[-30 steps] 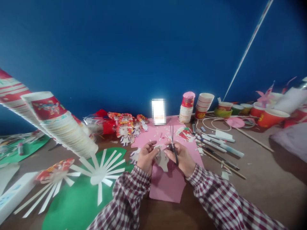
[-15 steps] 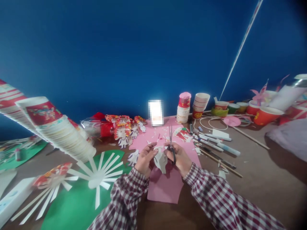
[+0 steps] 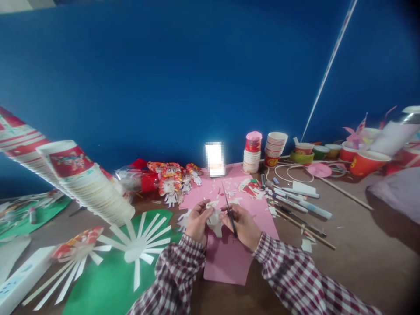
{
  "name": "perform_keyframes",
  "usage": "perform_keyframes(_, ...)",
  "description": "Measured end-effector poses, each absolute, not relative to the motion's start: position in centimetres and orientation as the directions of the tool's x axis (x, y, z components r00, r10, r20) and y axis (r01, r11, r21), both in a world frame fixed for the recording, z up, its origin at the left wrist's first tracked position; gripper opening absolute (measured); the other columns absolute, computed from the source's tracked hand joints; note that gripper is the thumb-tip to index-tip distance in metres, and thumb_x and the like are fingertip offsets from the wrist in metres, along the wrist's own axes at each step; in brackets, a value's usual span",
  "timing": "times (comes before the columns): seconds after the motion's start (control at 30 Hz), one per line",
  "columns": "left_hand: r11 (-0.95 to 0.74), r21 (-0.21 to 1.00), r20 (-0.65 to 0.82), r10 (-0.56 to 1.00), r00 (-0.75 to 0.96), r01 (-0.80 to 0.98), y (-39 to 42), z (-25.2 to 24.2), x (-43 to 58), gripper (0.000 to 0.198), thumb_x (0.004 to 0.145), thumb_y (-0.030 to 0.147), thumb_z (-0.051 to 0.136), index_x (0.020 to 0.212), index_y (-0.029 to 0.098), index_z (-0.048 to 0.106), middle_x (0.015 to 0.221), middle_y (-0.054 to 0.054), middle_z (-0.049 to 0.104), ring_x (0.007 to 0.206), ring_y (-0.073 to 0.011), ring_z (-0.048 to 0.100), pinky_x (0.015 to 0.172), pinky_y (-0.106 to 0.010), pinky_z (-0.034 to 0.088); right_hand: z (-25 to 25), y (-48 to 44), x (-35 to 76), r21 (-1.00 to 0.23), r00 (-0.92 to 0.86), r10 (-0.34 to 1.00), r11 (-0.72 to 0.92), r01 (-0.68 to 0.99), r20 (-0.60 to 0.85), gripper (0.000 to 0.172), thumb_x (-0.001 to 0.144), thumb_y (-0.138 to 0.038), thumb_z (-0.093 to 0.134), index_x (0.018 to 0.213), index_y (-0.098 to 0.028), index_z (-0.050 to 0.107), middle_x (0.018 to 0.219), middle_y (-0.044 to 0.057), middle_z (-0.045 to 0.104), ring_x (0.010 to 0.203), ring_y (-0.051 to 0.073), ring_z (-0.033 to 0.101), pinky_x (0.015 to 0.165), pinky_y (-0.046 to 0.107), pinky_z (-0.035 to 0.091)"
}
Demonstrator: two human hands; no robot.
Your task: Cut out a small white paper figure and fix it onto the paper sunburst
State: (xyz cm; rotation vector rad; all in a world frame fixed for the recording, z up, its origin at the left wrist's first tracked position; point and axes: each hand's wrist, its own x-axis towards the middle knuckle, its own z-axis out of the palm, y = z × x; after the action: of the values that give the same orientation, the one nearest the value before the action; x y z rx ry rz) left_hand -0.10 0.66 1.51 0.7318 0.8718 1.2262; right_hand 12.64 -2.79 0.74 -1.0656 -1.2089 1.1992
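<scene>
Between my hands is a small white paper cutout [image 3: 215, 222], held above a pink paper sheet [image 3: 226, 264]. My left hand [image 3: 197, 221] pinches its left side between thumb and fingers. A pair of dark-handled scissors [image 3: 230, 214] sits in my right hand [image 3: 242, 224], blades together and pointing away toward the wall. The right thumb and fingertips also touch the cutout's right edge. Partly behind my left hand lies another white cutout [image 3: 183, 220]. Small paper scraps [image 3: 229, 190] are scattered on the pink sheet beyond my hands.
Left are green paper [image 3: 98, 280], a paper cup cut into strips [image 3: 136, 250] and a long leaning cup stack [image 3: 95, 188]. Painted paper figures [image 3: 170, 186] lie at the back. Shorter cup stacks [image 3: 252, 153], markers [image 3: 292, 199] and a thin stick [image 3: 315, 234] are to the right.
The scissors have tilted, their tips swinging to the left. The white cutout has turned slightly between my fingers. The whole view has shifted a little.
</scene>
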Motion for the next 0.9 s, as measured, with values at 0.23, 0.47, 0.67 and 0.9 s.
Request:
perform_keyframes(0.23, 0.177, 0.835, -0.138, 0.984, 0.113, -0.521, 0.8, 1.4, -0.3, 0.047, 0.055, 0.023, 0.071, 0.095, 0.015, 0.049, 0.064, 0.002, 0.058, 0.05, -0.0089, 0.055, 0.052, -0.021, 0.041, 1.0, -3.3, 12.7, -0.99, -0.166, 0.979, 0.127, 0.055, 0.116, 0.026, 0.069, -0.04, 0.06, 0.067, -0.016, 0.052, 0.051, -0.004, 0.046, 0.045, 0.008, 0.042, 0.041, 0.018, 0.031)
perform_keyframes(0.47, 0.202, 0.798, -0.183, 0.979, 0.092, -0.568, 0.9, 1.8, -0.5, 0.044, 0.058, 0.024, 0.069, 0.097, 0.017, 0.051, 0.064, 0.002, 0.061, 0.053, -0.0112, 0.058, 0.052, -0.022, 0.044, 0.8, -3.1, 12.6, -0.999, -0.17, 0.985, 0.003, -0.041, 0.009, 0.03, 0.073, -0.045, 0.055, 0.081, -0.016, 0.053, 0.054, -0.003, 0.05, 0.042, 0.008, 0.046, 0.038, 0.018, 0.034)
perform_keyframes(0.67, 0.196, 0.763, -0.211, 0.976, 0.05, -0.616, 1.1, 2.1, -0.7, 0.043, 0.057, 0.02, 0.07, 0.096, 0.017, 0.053, 0.065, 0.002, 0.062, 0.053, -0.0099, 0.058, 0.05, -0.02, 0.045, 1.2, -3.3, 12.3, -0.998, -0.139, 0.99, 0.021, -0.056, 0.029, 0.029, 0.072, -0.044, 0.056, 0.082, -0.017, 0.053, 0.055, -0.003, 0.049, 0.041, 0.007, 0.043, 0.037, 0.017, 0.034)
perform_keyframes(0.9, 0.193, 0.708, -0.227, 0.973, 0.04, -0.679, 1.0, 2.4, -0.8, 0.037, 0.059, 0.013, 0.068, 0.093, 0.016, 0.054, 0.064, 0.002, 0.061, 0.053, -0.0081, 0.057, 0.05, -0.017, 0.046, 1.3, -3.0, 12.3, -0.997, -0.101, 0.994, 0.021, -0.078, 0.029, 0.026, 0.073, -0.041, 0.056, 0.077, -0.016, 0.052, 0.052, -0.005, 0.044, 0.042, 0.006, 0.04, 0.04, 0.017, 0.033)
